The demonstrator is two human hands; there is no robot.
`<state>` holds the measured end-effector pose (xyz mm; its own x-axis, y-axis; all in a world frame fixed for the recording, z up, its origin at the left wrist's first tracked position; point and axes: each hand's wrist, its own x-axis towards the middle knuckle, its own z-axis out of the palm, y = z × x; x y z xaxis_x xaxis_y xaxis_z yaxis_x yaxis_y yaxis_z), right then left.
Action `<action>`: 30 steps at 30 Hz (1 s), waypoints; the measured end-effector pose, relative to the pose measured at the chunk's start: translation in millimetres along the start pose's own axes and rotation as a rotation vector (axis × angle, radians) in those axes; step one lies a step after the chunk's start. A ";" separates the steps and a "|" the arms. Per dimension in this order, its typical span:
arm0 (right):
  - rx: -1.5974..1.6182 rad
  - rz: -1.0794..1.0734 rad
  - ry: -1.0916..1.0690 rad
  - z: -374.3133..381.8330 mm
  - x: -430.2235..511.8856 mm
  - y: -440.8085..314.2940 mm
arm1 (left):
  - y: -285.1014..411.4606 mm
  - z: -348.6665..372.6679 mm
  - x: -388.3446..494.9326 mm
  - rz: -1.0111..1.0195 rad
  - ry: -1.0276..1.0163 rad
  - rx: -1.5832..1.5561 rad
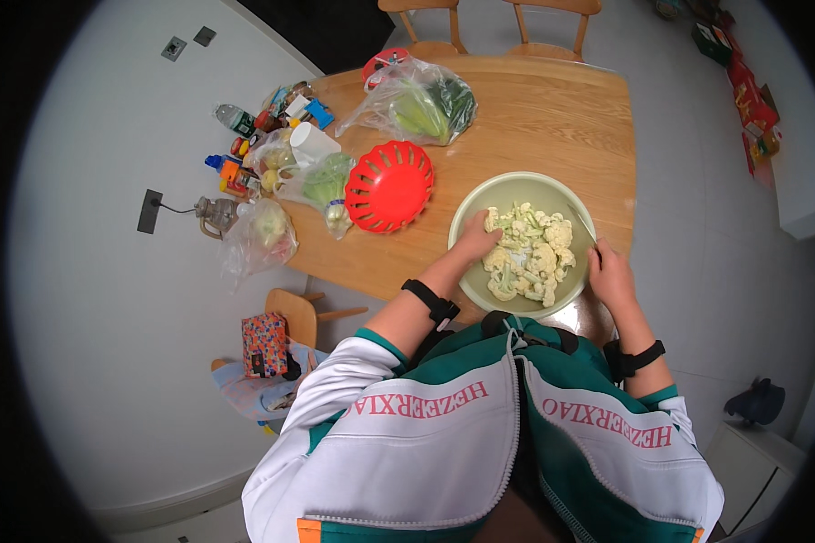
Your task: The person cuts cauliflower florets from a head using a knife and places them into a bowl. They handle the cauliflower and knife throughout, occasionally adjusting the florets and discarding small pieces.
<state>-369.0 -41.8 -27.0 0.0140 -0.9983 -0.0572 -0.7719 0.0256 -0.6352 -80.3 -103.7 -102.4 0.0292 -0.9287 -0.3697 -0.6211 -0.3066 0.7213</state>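
Observation:
A pale green plastic bowl [468, 288] stands at the near edge of the wooden table, with several cut cauliflower florets [542, 259] inside. My left hand [477, 239] reaches over the bowl's left rim, its thumb and fingers around a floret [492, 218] at the left of the pile. The fingertips are partly hidden. At the right rim, my right hand [612, 277] grips the dark handle of a knife [583, 221]. Its thin blade points up and left, over the inside of the bowl.
Left of the bowl sits a red slotted plastic basket [395, 189]. Bagged leafy vegetables [424, 105] lie farther back on the wooden table [550, 108]. Bottles, jars and a white cup [312, 144] crowd the wall side, near a glass kettle [216, 214]. A chair [292, 319] stands at left.

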 end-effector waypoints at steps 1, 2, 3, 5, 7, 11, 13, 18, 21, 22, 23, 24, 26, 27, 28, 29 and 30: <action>0.005 -0.006 -0.009 -0.5 -0.7 -0.1 | -3.8 1.7 1.5 0.067 -0.005 0.026; 0.007 -0.001 -0.013 -1.3 -1.6 -0.4 | -5.7 2.5 1.6 0.083 -0.033 0.027; 0.006 0.018 -0.013 -2.0 -2.2 -0.3 | -5.7 2.6 1.5 0.078 -0.066 0.033; 0.004 0.013 -0.022 -2.6 -4.0 -1.0 | -0.2 0.6 2.0 0.073 -0.122 0.137; 0.007 0.013 -0.026 -2.8 -4.8 -1.4 | 6.9 -1.5 2.3 0.071 -0.155 0.221; 0.013 0.001 -0.027 -2.4 -3.9 -0.6 | 12.5 0.0 4.0 0.096 -0.093 0.198; 0.020 -0.005 -0.020 -2.3 -3.3 0.6 | 10.0 2.9 4.2 0.158 0.007 0.118; 0.077 0.006 -0.024 -1.9 -1.9 0.5 | 6.9 -4.4 -2.3 0.437 0.216 0.026; 0.135 -0.023 -0.061 -1.6 0.1 -7.3 | 22.2 -16.4 -14.4 0.157 -0.081 -0.553; 0.162 -0.057 -0.068 -1.9 1.1 -11.6 | 29.9 -20.3 -21.4 0.174 -0.102 -0.626; 0.185 -0.073 -0.073 -2.7 3.0 -17.0 | 39.2 -24.5 -28.8 0.146 -0.144 -0.732; 0.206 -0.090 -0.078 -3.8 4.8 -22.9 | 49.1 -28.8 -35.7 0.130 -0.205 -0.878; 0.297 -0.130 -0.043 -7.7 6.3 -35.9 | 68.5 -36.9 -47.7 0.128 -0.202 -0.887; 0.351 -0.159 -0.015 -9.8 6.6 -42.9 | 77.0 -40.5 -52.5 0.167 -0.230 -0.953; 0.379 -0.204 -0.008 -12.2 7.0 -49.6 | 84.0 -43.8 -56.5 0.144 -0.229 -0.936; 0.368 -0.259 0.015 -14.3 6.8 -56.3 | 89.7 -46.7 -59.3 0.155 -0.250 -0.959; 0.357 -0.315 0.040 -16.0 6.5 -62.8 | 94.4 -49.0 -60.7 0.191 -0.288 -1.013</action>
<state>-330.6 -50.8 24.8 0.1829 -0.9614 0.2057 -0.4676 -0.2691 -0.8420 -102.3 -86.5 16.8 -0.2675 -0.9362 -0.2279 0.3482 -0.3145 0.8831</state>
